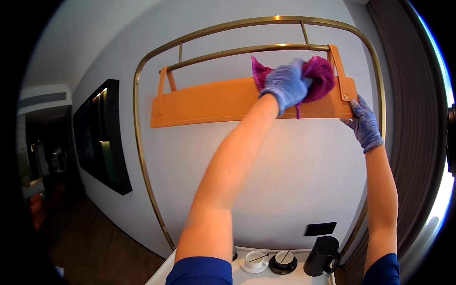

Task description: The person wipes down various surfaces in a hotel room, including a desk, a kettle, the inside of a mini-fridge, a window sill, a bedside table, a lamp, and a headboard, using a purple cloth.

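Note:
An orange leather-covered shelf point(206, 101) hangs by leather straps point(338, 71) from a brass-coloured rail point(249, 51). My left hand point(286, 85), in a blue knit glove, grips a magenta cleaning cloth point(319, 80) against the right half of the shelf's front and top edge. Part of the cloth bunches out beyond the fingers. At the shelf's right end, my gloved right hand point(367, 124) grasps the lower corner, with some of its fingers hidden behind the leather.
Below, a white tabletop point(245, 278) holds a white cup point(255, 257) and another cup point(284, 259) on saucers, both with stirrers, and a black kettle point(322, 254). A brass frame point(137, 107) surrounds the shelf. Dark curtains point(409, 107) hang right; a wall-mounted screen point(96, 139) is left.

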Motion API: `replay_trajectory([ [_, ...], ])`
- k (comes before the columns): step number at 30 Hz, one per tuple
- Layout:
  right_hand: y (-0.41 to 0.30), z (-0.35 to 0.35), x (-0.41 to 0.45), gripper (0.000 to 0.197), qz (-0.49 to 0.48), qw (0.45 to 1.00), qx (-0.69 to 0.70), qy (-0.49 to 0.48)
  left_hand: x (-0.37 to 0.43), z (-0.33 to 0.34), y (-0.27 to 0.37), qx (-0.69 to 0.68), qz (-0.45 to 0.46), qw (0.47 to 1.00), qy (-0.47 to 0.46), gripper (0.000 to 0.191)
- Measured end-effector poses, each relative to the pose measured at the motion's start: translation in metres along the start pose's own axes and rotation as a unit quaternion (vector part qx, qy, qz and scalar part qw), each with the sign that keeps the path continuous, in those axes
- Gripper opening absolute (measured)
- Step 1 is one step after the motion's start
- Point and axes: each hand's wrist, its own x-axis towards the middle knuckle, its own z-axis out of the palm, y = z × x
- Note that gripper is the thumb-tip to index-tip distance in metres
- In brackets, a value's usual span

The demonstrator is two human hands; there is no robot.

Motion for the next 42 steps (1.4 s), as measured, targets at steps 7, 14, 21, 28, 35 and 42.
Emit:
replay_trajectory([
  [7, 0.008, 0.004, -0.001, 0.042, -0.004, 0.998, -0.018, 0.054, -0.027, -0.187, -0.194, 0.209, -0.337, 0.824, 0.404, 0.038],
  [14, 0.000, -0.004, -0.007, 0.044, -0.009, 0.999, -0.033, 0.041, 0.030, -0.086, -0.120, 0.354, -0.248, 0.896, 0.101, 0.036],
  [21, -0.002, 0.007, -0.007, 0.045, 0.014, 0.998, -0.037, 0.044, 0.116, 0.053, 0.019, 0.092, 0.011, 0.992, 0.087, 0.046],
  [28, -0.034, -0.015, -0.049, 0.042, 0.105, 0.977, -0.187, 0.006, 0.125, 0.054, 0.051, -0.283, -0.127, 0.926, 0.216, 0.054],
  [35, -0.106, -0.166, -0.208, 0.096, -0.059, 0.993, -0.097, 0.037, -0.073, 0.099, 0.246, -0.879, -0.063, 0.464, -0.091, 0.035],
  [42, -0.211, -0.286, -0.398, 0.059, 0.170, 0.968, 0.037, 0.181, -0.192, 0.183, 0.441, -0.892, -0.236, 0.299, -0.244, 0.039],
])
